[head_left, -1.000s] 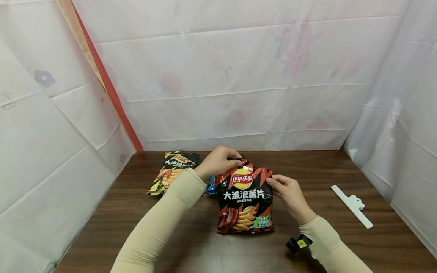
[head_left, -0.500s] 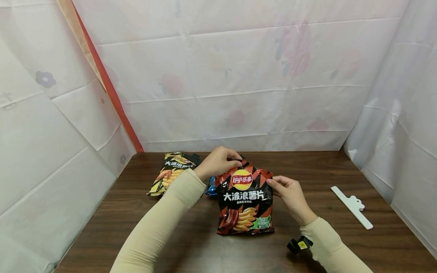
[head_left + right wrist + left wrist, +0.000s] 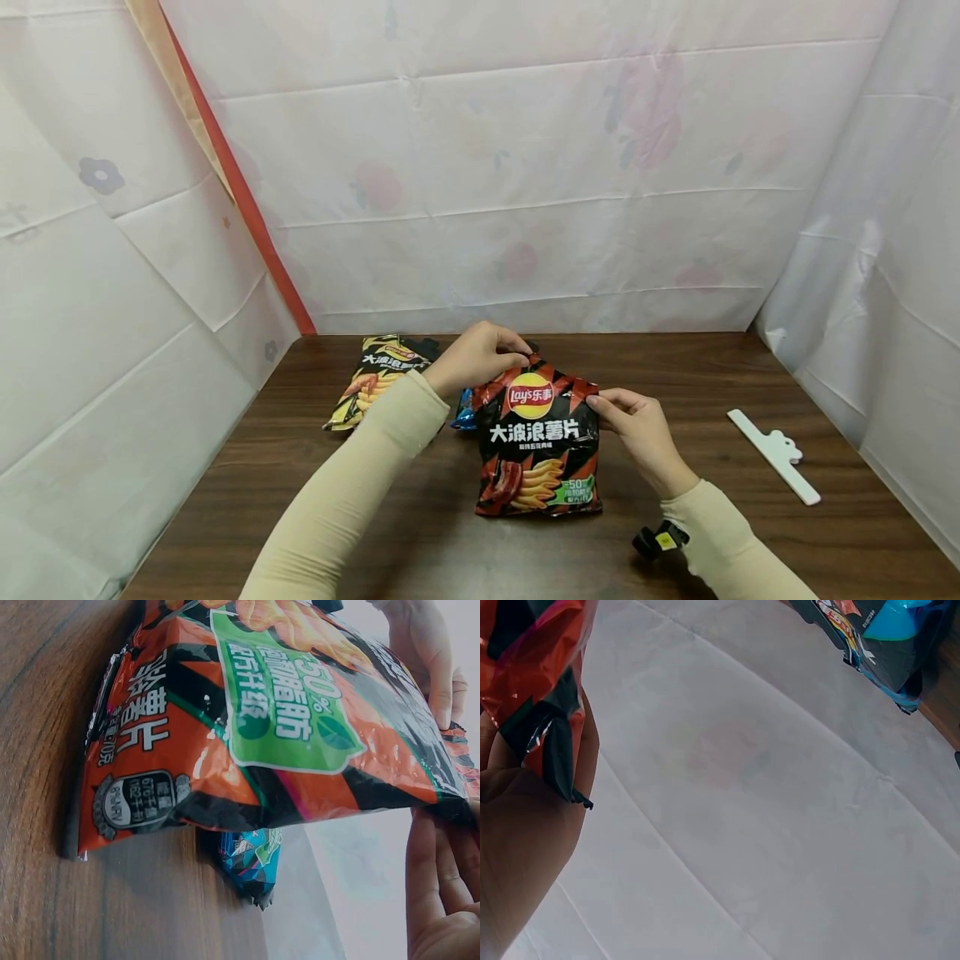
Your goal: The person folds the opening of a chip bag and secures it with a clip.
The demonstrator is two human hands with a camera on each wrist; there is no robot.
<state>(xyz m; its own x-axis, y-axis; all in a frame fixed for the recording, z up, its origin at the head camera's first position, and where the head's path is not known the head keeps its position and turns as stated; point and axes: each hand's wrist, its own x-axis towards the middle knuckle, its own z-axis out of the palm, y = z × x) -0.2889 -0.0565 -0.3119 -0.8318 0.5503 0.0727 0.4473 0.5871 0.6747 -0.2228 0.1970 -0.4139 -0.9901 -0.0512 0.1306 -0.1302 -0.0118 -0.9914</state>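
A red-and-black bag of potato chips [image 3: 536, 450] stands upright in the middle of the head view, its bottom edge at the table. With thumb and fingers my left hand [image 3: 480, 358] pinches the bag's top edge. My right hand [image 3: 636, 433] grips its upper right side, thumb in front and the other fingers behind. The right wrist view shows the bag's front [image 3: 285, 735] and lower edge close up. Only a crumpled red-and-black part of the chip bag [image 3: 544, 660] enters the left wrist view. The front hides most of a blue chip bag [image 3: 465, 412] behind it.
A yellow-and-black chip bag [image 3: 367, 387] lies at the back left of the brown wooden table [image 3: 750, 550]. On the right lies a white sealing clip [image 3: 776, 457]. Light cloth walls [image 3: 525, 167] close off the back and both sides.
Both hands keep their hold on the red-and-black chip bag. The bag's top shifts very slightly to the left; otherwise everything stays in place.
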